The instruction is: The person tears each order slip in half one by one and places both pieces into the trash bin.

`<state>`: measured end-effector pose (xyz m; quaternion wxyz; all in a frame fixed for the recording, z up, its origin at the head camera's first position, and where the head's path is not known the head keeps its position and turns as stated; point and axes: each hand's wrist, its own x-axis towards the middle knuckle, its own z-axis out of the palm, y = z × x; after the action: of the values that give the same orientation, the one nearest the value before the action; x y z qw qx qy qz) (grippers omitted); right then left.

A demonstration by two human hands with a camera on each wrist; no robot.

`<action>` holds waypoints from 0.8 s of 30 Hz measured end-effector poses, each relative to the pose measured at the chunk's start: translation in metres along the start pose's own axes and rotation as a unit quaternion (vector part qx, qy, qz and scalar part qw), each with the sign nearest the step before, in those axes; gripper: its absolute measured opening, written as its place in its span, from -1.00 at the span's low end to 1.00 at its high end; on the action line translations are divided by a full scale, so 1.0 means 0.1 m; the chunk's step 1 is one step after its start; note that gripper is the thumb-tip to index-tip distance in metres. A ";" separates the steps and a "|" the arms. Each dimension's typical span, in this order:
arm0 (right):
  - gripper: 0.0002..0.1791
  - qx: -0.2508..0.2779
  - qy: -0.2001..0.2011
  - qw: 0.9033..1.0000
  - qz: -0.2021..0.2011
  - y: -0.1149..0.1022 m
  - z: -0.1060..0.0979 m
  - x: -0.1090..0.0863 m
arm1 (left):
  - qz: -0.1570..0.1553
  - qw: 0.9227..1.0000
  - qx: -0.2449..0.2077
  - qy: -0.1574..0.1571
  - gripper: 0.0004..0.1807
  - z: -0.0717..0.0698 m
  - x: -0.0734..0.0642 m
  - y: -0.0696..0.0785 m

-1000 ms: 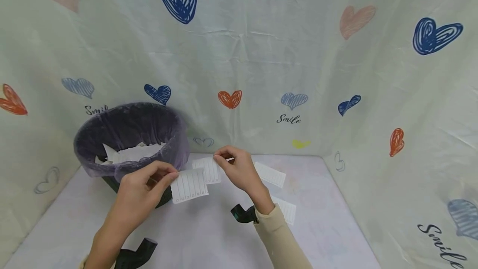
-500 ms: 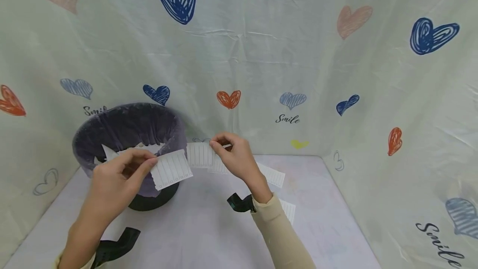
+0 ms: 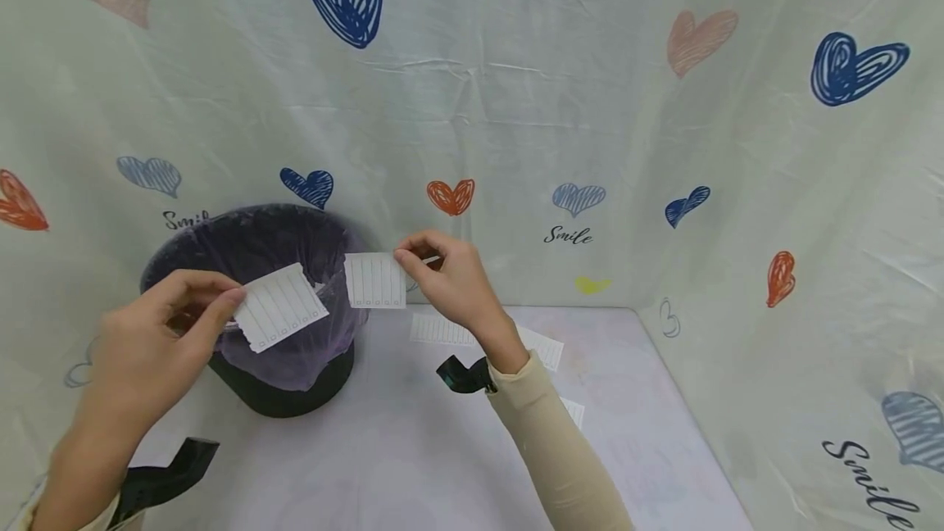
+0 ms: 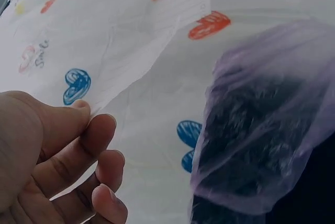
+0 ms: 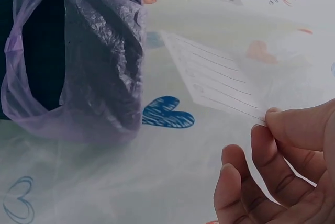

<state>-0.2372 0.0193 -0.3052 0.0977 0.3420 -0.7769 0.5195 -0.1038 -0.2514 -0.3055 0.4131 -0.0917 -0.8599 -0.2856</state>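
My left hand (image 3: 158,342) pinches a lined piece of paper (image 3: 283,307) by its left edge, thumb against forefinger. One side of that piece is ragged, and it overlaps the front of the trash can's mouth in the head view. Farther right, my right hand (image 3: 457,281) pinches a second lined paper piece (image 3: 374,281) at its upper right corner. This piece hangs beside the can's right rim. The dark trash can (image 3: 295,400) has a purple plastic liner (image 3: 332,342) folded over its rim. Most of what lies inside it is hidden behind the left paper.
Several lined paper pieces lie on the white table (image 3: 413,449): one piece (image 3: 442,329) near the back edge, another piece (image 3: 542,347) to its right, and one piece (image 3: 573,412) partly behind the right sleeve. A heart-printed curtain (image 3: 501,121) surrounds the table.
Both hands have moved left and the right hand has risen, each keeping its paper. The two pieces, overlapping in view a second ago, now stand apart, the left one in front of the can.
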 end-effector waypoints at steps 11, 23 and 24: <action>-0.86 0.011 -0.010 1.000 -0.021 -0.14 0.12 0.21 | -0.019 0.999 0.022 0.016 -0.76 -0.10 0.12 -0.15; -0.85 0.025 -0.012 0.999 -0.044 -0.29 0.21 0.37 | -0.035 0.998 0.043 0.022 -0.81 -0.16 0.21 -0.26; -0.85 0.024 -0.012 0.999 -0.046 -0.30 0.21 0.38 | -0.040 0.998 0.045 0.020 -0.81 -0.16 0.22 -0.27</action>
<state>-0.2422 -0.0223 -0.2737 0.1040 0.3864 -0.7489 0.5282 -0.1175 -0.2840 -0.2921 0.4218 -0.0331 -0.8665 -0.2648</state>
